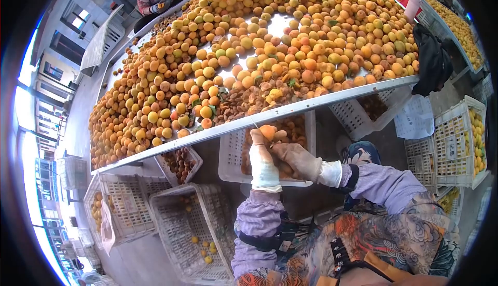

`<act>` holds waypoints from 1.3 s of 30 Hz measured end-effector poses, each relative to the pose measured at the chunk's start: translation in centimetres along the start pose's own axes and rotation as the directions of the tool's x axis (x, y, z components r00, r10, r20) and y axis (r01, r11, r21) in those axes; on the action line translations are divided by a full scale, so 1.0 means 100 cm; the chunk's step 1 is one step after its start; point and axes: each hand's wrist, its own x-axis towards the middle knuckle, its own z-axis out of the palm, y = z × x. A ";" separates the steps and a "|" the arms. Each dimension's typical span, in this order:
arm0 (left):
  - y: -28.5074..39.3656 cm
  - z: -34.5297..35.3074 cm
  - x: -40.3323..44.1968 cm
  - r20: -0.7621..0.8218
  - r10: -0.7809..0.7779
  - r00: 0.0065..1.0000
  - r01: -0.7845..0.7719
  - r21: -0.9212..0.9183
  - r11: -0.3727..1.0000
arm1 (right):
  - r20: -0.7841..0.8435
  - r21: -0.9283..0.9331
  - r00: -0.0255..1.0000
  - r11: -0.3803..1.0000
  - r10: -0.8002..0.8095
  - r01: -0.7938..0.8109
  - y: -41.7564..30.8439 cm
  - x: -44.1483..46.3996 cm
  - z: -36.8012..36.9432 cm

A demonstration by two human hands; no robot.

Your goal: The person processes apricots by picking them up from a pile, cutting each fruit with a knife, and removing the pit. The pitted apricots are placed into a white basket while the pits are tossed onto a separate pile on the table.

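Both my hands are gloved and close together just below the metal front edge of the sorting table. My left hand holds an orange apricot at its fingertips. Beside it, my right hand has its fingers curled in near the same apricot; what they grip is too small to make out. Under my hands is a white crate with brownish-orange fruit pieces in it. Apricots are heaped over the table, with a pile of dark pits and soft pulp near its front edge.
Crates stand at the lower left, one with a few fruits inside. More crates and a white bag are at the right. A black cloth hangs from the table corner. Another person's gloved hands are at the far left side.
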 end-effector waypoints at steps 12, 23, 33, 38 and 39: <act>-0.014 -0.014 0.012 -0.084 0.173 0.981 -0.157 0.176 0.972 | 0.404 0.767 0.733 0.235 0.547 -0.597 0.001 0.005 0.003; -0.009 -0.013 0.004 -0.105 0.059 0.993 -0.068 -0.086 0.994 | 0.438 0.642 0.729 0.385 0.525 -0.663 -0.031 0.006 -0.008; -0.012 -0.025 0.015 -0.093 0.107 0.990 -0.131 -0.316 0.940 | 0.515 0.742 0.675 0.120 0.529 -0.660 -0.024 0.002 -0.002; -0.012 -0.042 0.029 -0.154 0.257 0.954 -0.284 -0.198 0.938 | 0.423 0.629 0.729 0.404 0.539 -0.664 -0.044 0.001 -0.015; -0.008 -0.041 0.029 -0.172 0.275 0.946 -0.307 -0.200 0.930 | 0.421 0.633 0.731 0.403 0.536 -0.661 -0.040 0.002 -0.015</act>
